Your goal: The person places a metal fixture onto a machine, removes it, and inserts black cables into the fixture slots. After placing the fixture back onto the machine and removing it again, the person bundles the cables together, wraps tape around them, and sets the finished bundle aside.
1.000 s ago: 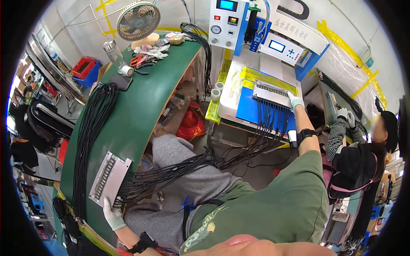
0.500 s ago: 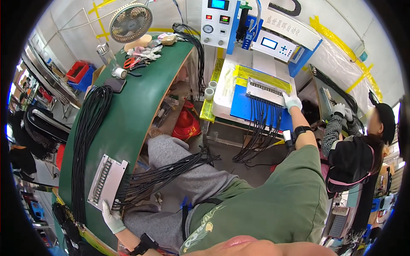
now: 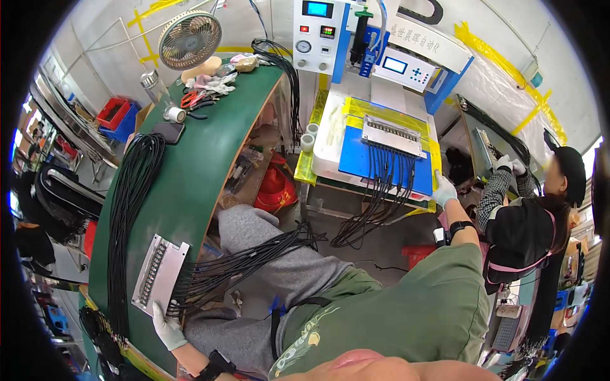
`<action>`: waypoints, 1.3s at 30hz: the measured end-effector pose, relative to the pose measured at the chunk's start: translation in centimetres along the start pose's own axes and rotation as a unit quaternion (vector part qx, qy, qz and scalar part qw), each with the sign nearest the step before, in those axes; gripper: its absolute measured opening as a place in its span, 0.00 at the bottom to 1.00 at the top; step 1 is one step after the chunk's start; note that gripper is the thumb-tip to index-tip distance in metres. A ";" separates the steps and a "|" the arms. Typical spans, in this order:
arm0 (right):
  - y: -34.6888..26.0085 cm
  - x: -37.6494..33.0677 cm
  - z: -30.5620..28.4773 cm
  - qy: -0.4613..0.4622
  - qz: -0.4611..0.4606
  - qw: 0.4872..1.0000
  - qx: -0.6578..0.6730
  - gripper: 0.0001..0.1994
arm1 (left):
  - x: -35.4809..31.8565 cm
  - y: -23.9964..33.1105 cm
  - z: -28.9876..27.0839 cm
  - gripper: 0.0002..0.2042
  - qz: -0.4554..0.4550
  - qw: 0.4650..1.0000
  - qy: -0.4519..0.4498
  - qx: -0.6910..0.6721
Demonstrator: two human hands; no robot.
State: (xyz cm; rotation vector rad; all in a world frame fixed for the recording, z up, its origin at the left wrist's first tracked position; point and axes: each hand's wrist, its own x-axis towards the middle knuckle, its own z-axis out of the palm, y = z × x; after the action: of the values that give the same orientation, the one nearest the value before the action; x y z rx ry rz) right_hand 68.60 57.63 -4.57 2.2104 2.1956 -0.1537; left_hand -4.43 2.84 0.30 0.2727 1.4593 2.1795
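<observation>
- The green table curved along my left, with a bundle of loose black cables lying lengthwise on it.
- The white machine stood at the far right, a blue board on its bed.
- Two silvery plates with black leads were the things I was handling. The far plate lay on the blue board, its leads hanging over the near edge; the near plate was at the near left, on the table, its leads trailing right across my lap.
- I judged the step to be placing: the far plate looked set down, the near one attended to. The next move, I thought, called for keeping both sets of leads from dragging.
- My gloved left hand touched the near plate's lower edge; I could not tell whether the fingers pinched it from beneath.
- My gloved right hand was beside the bed's right edge, apart from the far plate, fingers loosely extended with nothing visible in them.
- Dark printed characters ran along the machine's upper beam; the writing on its lit blue screen was too small to read.
</observation>
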 end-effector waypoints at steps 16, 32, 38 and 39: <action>-39.3 0.3 -9.9 -0.183 -0.394 0.808 0.397 0.16 | -0.8 0.3 1.6 0.34 0.045 0.981 -0.033 0.185; -66.3 -21.7 -6.2 -0.397 -0.490 0.761 0.155 0.15 | -3.0 1.2 3.8 0.32 0.139 0.685 0.109 0.707; -66.8 -22.3 -6.9 -0.327 -0.495 0.789 0.157 0.22 | -3.2 1.0 2.7 0.32 0.097 0.722 0.118 0.675; -66.3 -22.8 -7.8 -0.274 -0.529 0.782 0.182 0.22 | -3.3 1.1 2.8 0.33 0.091 0.745 0.132 0.648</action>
State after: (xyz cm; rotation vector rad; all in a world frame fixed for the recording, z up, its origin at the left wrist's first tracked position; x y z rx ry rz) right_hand 2.72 36.15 8.66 0.5207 2.7878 -1.1191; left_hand -0.70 3.08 2.82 0.5712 3.0007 0.9066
